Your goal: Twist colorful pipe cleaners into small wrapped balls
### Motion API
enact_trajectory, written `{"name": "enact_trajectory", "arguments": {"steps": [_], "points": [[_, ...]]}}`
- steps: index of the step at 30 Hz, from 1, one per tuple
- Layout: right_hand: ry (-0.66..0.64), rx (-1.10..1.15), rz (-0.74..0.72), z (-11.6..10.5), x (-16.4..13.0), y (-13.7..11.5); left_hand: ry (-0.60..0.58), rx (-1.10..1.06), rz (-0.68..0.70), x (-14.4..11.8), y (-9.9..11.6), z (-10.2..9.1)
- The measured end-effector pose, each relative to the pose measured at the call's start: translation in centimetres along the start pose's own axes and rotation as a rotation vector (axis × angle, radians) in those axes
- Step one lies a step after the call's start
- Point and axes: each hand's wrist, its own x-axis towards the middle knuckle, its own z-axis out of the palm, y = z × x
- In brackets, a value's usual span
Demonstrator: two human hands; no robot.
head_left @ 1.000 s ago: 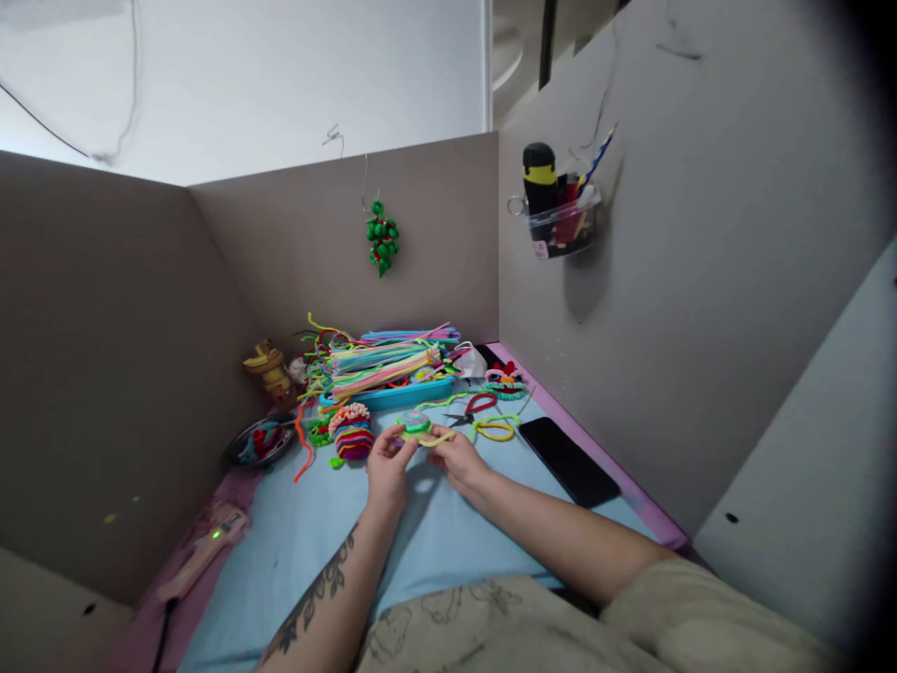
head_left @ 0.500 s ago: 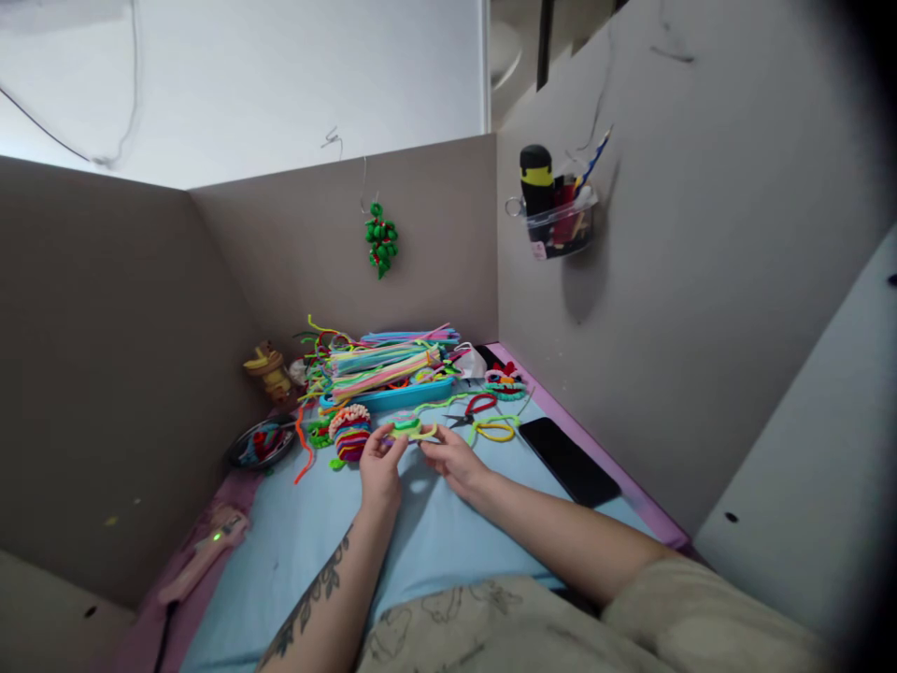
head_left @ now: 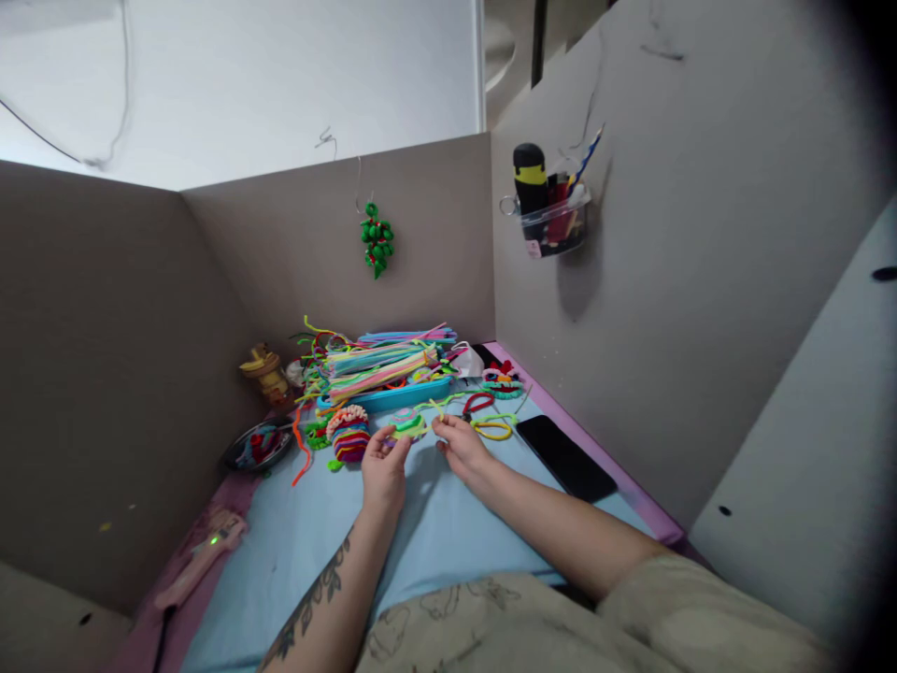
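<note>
My left hand [head_left: 383,467] is closed, thumb and fingers pinching a small coiled pipe-cleaner piece [head_left: 406,420] in pastel green, pink and yellow above the blue cloth. In my right hand [head_left: 461,447], the fingertips are pinched on a pale yellow pipe-cleaner end [head_left: 436,408] just right of the coil. The fingers hide part of that strand. Beyond the right hand lie scissors [head_left: 479,402] with a red handle loop, partly covered, beside a yellow loop [head_left: 494,431]. A striped, many-coloured pipe-cleaner bundle [head_left: 349,439] sits left of the coil.
Several pipe cleaners [head_left: 382,365] are heaped over a blue tray [head_left: 406,398] at the back. A black phone [head_left: 567,458] lies on the right. At the left are a dark bowl [head_left: 238,452] and a pink glue gun [head_left: 200,561]. Grey panels [head_left: 420,234] enclose the table.
My right hand has moved slightly right, away from the coil, with the yellow end now sticking up from its fingers. The coil has tilted to show its pink and green top.
</note>
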Motion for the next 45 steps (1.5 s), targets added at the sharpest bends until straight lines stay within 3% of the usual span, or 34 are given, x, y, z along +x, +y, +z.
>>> {"name": "enact_trajectory", "arguments": {"steps": [8,17,21,26,29,33,40,43,45], "points": [[-0.193,-0.096,-0.075,0.8,-1.3,0.1,-0.006,-0.048,-0.024,0.1,0.2,-0.1],[-0.180,-0.012,0.060,0.7,-1.3,0.6,-0.114,-0.059,-0.112,-0.2,-0.2,-0.2],[-0.184,-0.186,-0.187,0.3,-0.9,0.1,-0.252,-0.098,-0.181,-0.1,0.2,-0.5],[-0.280,-0.797,-0.632,-0.7,-1.1,-1.4,-0.250,-0.050,-0.293,0.3,0.2,-1.1],[-0.313,-1.056,-0.839,-1.0,-1.4,-1.9,-0.240,0.081,-0.203,0.4,0.1,-1.1],[-0.372,-1.183,-0.947,-1.2,-1.6,-2.2,-0.340,0.243,-0.023,0.4,0.3,-1.0],[-0.480,-1.248,-0.975,-1.3,-1.9,-3.2,-0.286,0.303,0.054,1.2,0.9,-1.8],[-0.497,-1.279,-0.961,-1.4,-2.0,-3.3,-0.241,0.486,0.206,1.5,1.4,-2.0],[-0.511,-1.295,-0.940,-1.4,-1.9,-3.3,-0.276,0.644,0.333,1.5,1.7,-2.0]]}}
